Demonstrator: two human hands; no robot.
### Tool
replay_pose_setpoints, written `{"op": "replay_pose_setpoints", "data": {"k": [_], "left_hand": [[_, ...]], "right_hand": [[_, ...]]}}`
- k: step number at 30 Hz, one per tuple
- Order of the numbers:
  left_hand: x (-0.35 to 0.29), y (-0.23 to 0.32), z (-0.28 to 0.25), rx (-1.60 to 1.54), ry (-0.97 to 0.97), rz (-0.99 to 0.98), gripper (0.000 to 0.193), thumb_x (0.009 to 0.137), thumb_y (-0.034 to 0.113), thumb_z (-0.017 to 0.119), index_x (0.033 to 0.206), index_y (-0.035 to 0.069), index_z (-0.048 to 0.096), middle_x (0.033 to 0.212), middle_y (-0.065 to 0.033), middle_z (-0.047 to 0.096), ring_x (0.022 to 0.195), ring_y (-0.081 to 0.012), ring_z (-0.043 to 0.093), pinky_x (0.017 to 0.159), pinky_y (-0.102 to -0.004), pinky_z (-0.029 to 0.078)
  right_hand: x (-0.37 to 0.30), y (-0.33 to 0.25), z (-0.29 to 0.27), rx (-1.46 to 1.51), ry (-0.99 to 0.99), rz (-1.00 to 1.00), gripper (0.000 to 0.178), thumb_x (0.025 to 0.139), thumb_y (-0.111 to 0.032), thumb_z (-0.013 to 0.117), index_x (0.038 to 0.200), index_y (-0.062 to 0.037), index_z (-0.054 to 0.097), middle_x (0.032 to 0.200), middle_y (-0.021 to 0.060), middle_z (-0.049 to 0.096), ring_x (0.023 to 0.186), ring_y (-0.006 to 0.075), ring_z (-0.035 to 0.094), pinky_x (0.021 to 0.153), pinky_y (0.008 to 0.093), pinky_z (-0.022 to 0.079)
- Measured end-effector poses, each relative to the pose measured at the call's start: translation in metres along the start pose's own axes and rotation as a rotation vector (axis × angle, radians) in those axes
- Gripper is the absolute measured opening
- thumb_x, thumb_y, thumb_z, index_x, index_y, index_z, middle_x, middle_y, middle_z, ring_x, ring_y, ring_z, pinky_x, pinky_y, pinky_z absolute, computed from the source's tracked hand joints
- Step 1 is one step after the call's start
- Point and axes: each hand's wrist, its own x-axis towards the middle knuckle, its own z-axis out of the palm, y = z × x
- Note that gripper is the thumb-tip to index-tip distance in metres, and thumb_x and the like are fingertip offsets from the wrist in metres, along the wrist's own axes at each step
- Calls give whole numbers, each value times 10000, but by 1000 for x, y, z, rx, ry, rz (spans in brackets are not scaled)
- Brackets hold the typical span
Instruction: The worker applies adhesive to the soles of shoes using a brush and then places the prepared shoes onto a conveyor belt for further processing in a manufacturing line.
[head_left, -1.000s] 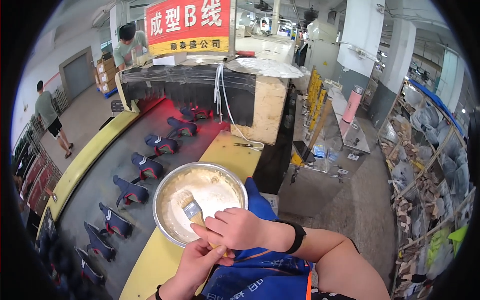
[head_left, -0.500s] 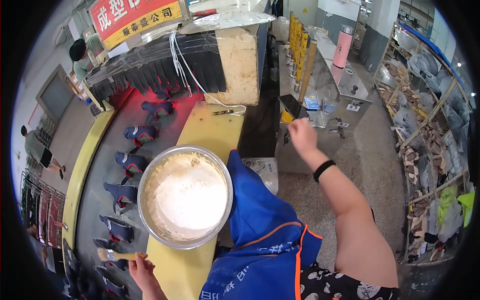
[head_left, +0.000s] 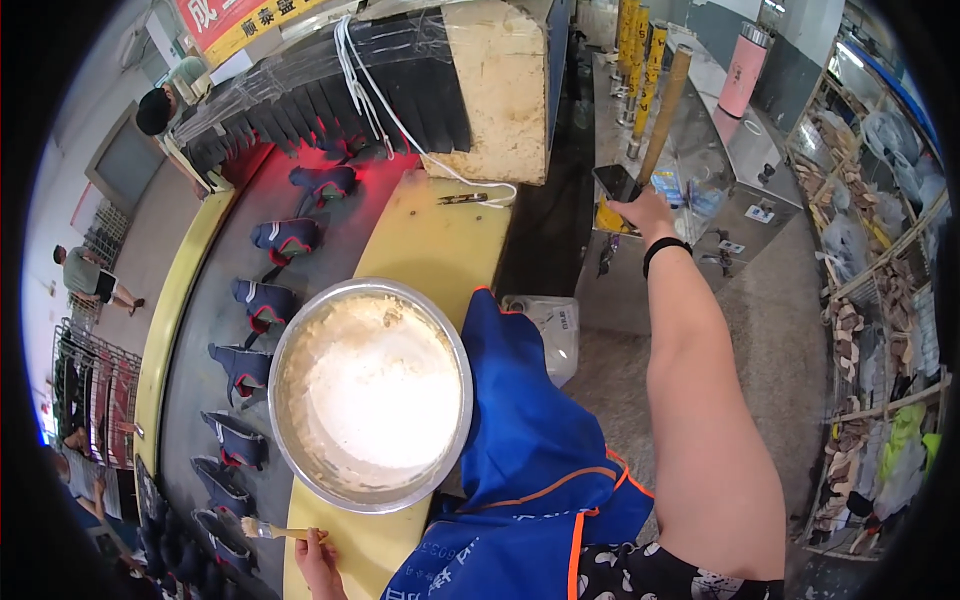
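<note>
My left hand, at the lower edge, is closed on the handle of a bristle brush, whose pale tip points left over the conveyor. My right arm stretches forward, and my right hand is at a dark smartphone on the metal bench. Its fingers close at the phone's near edge, partly hidden by the hand itself. A yellow thing shows just under the fingers. Between my arms, a large metal bowl of whitish paste stands on a yellow ledge.
Dark blue shoe uppers with red linings line the conveyor, which runs under a strip-curtained heater. A wooden pole and a pink flask stand on the bench. Loaded racks are at right; people are at far left.
My right hand has reached forward to the phone and closed at its edge. The left hand and brush have shifted right and slightly down. The whole view has turned a little.
</note>
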Motion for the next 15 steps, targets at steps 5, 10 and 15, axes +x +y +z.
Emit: {"op": "replay_pose_setpoints", "data": {"k": [5,10,15], "left_hand": [[-10,9,8,26,-22,4,137,1051,230,650,1046,93,646,882,-13,693,573,-59,566,512,-187,436],[-13,12,12,1,-18,0,132,1051,210,645,1051,78,640,904,-26,696,569,-60,560,513,-191,431],[-14,11,11,22,2,6,142,1050,220,650,1042,79,648,898,-27,702,576,-62,567,517,-189,431]], "right_hand": [[24,12,5,146,-18,-69,1101,589,-672,861,1375,39,561,1305,251,668,1239,375,643,1045,413,505],[27,16,9,48,14,-85,1110,574,-691,854,1359,41,568,1284,242,684,1220,366,655,1025,406,514],[20,11,9,76,30,-82,1059,598,-652,864,1362,20,572,1312,236,665,1244,361,638,1034,414,515]]}}
